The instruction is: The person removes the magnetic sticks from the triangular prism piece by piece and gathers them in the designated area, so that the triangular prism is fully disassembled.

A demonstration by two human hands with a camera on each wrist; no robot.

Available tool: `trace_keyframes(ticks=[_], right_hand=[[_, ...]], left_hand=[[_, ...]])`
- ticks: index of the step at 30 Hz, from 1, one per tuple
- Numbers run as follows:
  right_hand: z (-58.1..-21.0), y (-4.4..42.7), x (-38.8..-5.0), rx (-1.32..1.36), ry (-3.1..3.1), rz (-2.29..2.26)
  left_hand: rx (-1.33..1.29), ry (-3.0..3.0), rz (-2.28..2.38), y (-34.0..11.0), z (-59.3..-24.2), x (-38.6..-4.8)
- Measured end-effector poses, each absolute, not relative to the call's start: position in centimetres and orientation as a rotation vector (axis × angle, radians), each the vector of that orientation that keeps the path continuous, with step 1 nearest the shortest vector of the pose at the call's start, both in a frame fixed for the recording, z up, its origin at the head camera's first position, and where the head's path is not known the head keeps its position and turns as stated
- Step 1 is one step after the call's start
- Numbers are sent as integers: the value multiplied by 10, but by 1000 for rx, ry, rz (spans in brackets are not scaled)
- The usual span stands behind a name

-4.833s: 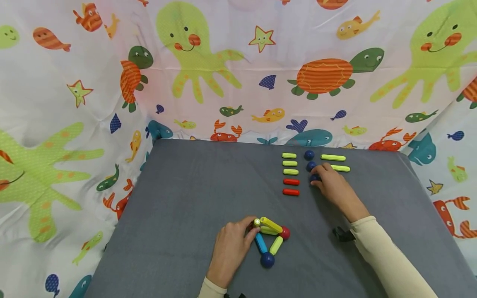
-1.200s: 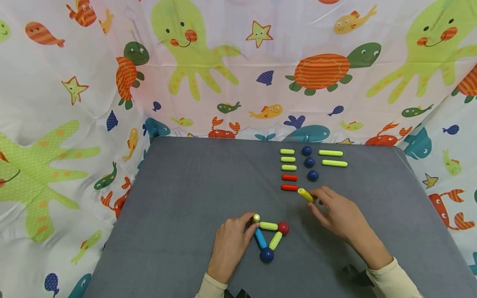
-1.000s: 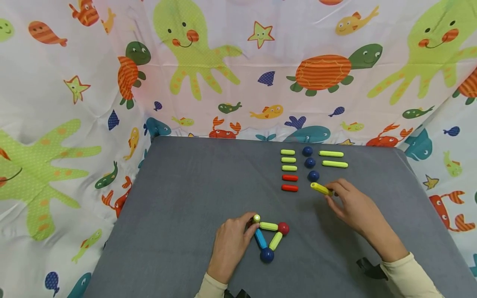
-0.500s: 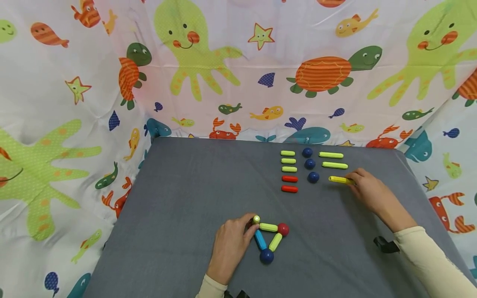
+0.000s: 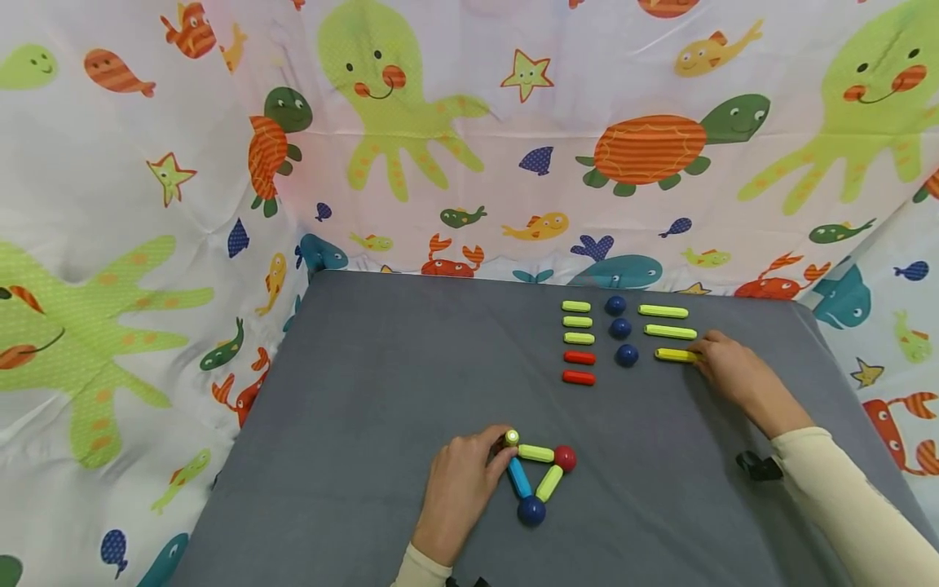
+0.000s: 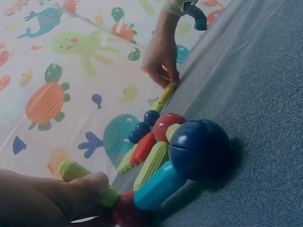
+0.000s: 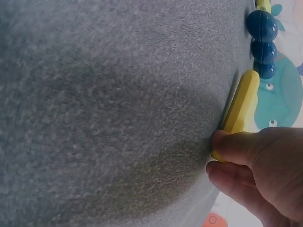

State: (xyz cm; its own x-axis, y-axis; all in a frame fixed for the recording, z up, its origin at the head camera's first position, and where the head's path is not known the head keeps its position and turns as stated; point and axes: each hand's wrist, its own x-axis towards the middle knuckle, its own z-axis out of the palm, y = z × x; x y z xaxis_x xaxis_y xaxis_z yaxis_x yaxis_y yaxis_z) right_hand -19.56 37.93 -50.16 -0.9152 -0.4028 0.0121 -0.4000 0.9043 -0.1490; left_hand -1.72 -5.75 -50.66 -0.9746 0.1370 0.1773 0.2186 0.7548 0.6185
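Note:
My left hand (image 5: 458, 489) pinches a short light-green magnetic rod (image 6: 78, 172), which stands up from a red ball (image 6: 127, 210) at the left corner of a flat triangle. Blue rod (image 5: 520, 478), two light-green rods (image 5: 548, 483), a second red ball (image 5: 565, 457) and a blue ball (image 5: 531, 511) make up the rest of that triangle. At the right, my right hand (image 5: 741, 379) holds the right end of a longer yellow rod (image 5: 673, 355) between thumb and fingers. That rod lies at the table surface, below two long light-green rods (image 5: 669, 332).
Three blue balls (image 5: 620, 328) form a column left of the long rods. Farther left, short light-green rods (image 5: 577, 322) and red rods (image 5: 579, 377) lie in another column. Grey cloth covers the table (image 5: 381, 391); a sea-animal curtain (image 5: 455, 122) hangs behind and beside it.
The yellow rod, earlier leaning on the triangle by the red ball, has been carried by my right hand to below the long green rods. My left hand has stayed put.

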Motion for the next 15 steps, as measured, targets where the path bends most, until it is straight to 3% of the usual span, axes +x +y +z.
trace_keyframes(ticks=[15], right_hand=[[-502, 382, -200, -632, 3003, -220]], left_hand=[[-289, -2816, -1037, -57, -508, -17]])
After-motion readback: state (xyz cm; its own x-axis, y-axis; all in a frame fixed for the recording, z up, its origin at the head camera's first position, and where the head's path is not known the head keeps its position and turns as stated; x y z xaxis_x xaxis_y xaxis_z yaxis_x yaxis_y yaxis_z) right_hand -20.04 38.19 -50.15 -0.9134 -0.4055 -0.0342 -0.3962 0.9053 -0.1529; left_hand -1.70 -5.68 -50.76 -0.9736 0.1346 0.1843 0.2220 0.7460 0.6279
